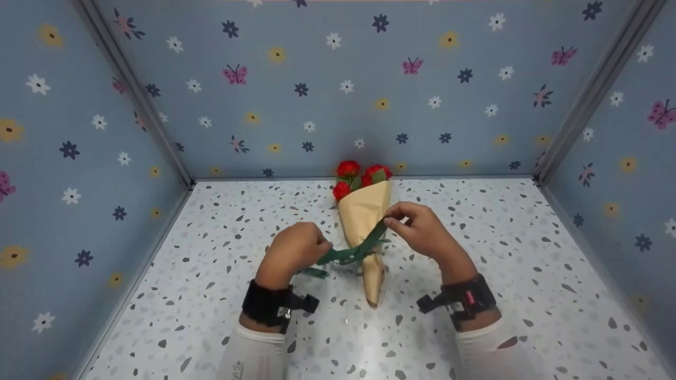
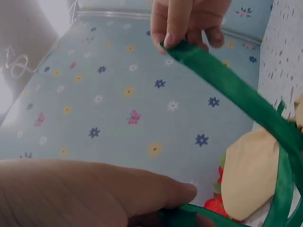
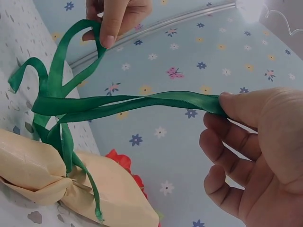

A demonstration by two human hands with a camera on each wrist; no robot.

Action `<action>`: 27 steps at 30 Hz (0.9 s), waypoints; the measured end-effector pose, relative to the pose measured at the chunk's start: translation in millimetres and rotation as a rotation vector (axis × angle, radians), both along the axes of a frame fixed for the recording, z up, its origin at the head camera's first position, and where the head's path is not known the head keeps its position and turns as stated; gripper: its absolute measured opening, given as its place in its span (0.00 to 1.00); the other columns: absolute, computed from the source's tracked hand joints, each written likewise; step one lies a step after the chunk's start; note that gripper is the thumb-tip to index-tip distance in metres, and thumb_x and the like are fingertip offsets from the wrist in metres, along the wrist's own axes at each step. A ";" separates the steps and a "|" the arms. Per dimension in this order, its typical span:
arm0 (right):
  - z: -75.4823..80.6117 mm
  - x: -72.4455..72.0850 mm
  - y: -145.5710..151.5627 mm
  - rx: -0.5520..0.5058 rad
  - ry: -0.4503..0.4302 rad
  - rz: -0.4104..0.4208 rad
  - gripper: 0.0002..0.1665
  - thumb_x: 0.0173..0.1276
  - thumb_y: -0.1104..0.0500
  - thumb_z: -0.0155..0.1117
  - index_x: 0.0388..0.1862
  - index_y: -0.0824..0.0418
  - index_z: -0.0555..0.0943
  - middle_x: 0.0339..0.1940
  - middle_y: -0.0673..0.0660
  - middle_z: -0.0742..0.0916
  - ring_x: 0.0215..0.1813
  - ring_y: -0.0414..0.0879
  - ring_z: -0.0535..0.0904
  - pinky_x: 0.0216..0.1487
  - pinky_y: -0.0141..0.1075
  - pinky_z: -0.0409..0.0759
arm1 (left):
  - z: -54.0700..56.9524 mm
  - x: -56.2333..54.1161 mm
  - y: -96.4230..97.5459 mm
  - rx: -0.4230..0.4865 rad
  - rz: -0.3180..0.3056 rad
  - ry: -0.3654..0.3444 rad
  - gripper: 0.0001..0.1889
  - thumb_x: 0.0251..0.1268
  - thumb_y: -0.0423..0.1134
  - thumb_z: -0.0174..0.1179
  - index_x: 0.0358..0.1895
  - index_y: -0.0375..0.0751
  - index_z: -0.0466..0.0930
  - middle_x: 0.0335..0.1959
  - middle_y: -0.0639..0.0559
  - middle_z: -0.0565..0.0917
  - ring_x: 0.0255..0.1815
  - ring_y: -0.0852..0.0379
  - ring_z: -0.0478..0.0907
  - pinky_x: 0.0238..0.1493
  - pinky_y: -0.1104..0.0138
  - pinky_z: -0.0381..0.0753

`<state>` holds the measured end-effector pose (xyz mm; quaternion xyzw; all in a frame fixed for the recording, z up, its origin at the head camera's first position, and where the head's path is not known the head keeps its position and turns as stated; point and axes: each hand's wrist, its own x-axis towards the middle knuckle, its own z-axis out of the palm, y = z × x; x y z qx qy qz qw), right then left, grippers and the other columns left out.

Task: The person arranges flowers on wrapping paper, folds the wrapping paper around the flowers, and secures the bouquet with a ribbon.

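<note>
A bouquet of red roses (image 1: 348, 169) in tan wrapping paper (image 1: 364, 208) lies on the speckled table, blooms toward the back wall. Around its pinched waist runs a green ribbon (image 1: 374, 236), looped and crossed there. My left hand (image 1: 297, 245) pinches one part of the ribbon to the left of the bouquet. On the other side, my right hand (image 1: 422, 227) holds another part between thumb and forefinger. In the right wrist view, two ribbon strands (image 3: 156, 99) stretch from the waist to my right fingertips, and a loop (image 3: 59, 61) rises to the left hand.
A loose ribbon end (image 1: 314, 272) lies on the table below my left hand. The white speckled tabletop (image 1: 211, 316) meets a blue flowered back wall (image 1: 343, 105) just behind the blooms. Side walls stand at left and right. Both wrists wear black camera straps (image 1: 266, 303).
</note>
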<state>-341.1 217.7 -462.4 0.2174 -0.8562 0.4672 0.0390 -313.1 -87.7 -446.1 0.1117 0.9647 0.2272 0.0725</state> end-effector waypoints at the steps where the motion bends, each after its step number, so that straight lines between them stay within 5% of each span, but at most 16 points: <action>1: -0.2 -0.2 0.4 -0.002 -0.002 -0.002 0.07 0.86 0.58 0.70 0.49 0.60 0.90 0.45 0.58 0.92 0.43 0.48 0.83 0.43 0.35 0.82 | -1.1 1.7 6.8 0.005 -0.036 -0.028 0.24 0.77 0.44 0.68 0.16 0.46 0.83 0.14 0.61 0.72 0.19 0.59 0.68 0.23 0.65 0.66; 5: -0.7 -0.2 1.1 -0.002 -0.002 -0.002 0.07 0.86 0.57 0.70 0.50 0.59 0.90 0.46 0.57 0.93 0.43 0.47 0.83 0.43 0.36 0.82 | -9.6 4.8 34.6 0.040 -0.174 -0.108 0.25 0.79 0.46 0.69 0.16 0.48 0.83 0.13 0.62 0.71 0.17 0.60 0.69 0.21 0.66 0.65; 9: -0.5 -0.4 1.4 0.000 -0.002 0.002 0.07 0.86 0.56 0.70 0.50 0.58 0.91 0.47 0.57 0.93 0.43 0.46 0.84 0.44 0.37 0.83 | -21.2 6.3 54.6 0.145 -0.333 -0.128 0.30 0.83 0.47 0.67 0.14 0.54 0.73 0.12 0.64 0.64 0.16 0.62 0.64 0.22 0.66 0.62; 13: 0.6 -0.4 1.1 0.004 -0.007 0.013 0.07 0.86 0.57 0.70 0.51 0.58 0.91 0.46 0.57 0.93 0.43 0.47 0.83 0.44 0.38 0.83 | -29.2 7.8 63.3 0.199 -0.445 -0.145 0.26 0.83 0.45 0.66 0.17 0.53 0.76 0.14 0.66 0.66 0.16 0.64 0.64 0.23 0.68 0.64; 17: 2.4 0.7 -0.5 0.019 -0.011 0.029 0.08 0.86 0.56 0.70 0.51 0.59 0.91 0.47 0.57 0.93 0.43 0.48 0.83 0.46 0.40 0.83 | -24.7 7.1 59.1 0.167 -0.393 -0.116 0.23 0.82 0.47 0.68 0.22 0.47 0.84 0.15 0.66 0.71 0.18 0.64 0.69 0.24 0.68 0.68; 23: 2.2 3.3 -5.7 0.038 -0.007 0.063 0.07 0.85 0.55 0.71 0.51 0.54 0.93 0.47 0.54 0.93 0.48 0.45 0.86 0.49 0.40 0.84 | -10.5 4.0 45.2 0.284 -0.184 0.182 0.11 0.79 0.48 0.75 0.44 0.43 0.92 0.26 0.57 0.79 0.27 0.59 0.73 0.32 0.64 0.73; 27: 0.0 6.1 -9.0 0.039 0.021 0.093 0.06 0.84 0.56 0.73 0.51 0.53 0.94 0.46 0.53 0.93 0.46 0.43 0.86 0.47 0.38 0.84 | -10.1 3.3 46.4 0.317 -0.167 0.301 0.21 0.77 0.51 0.77 0.63 0.42 0.90 0.35 0.52 0.83 0.33 0.59 0.76 0.36 0.64 0.77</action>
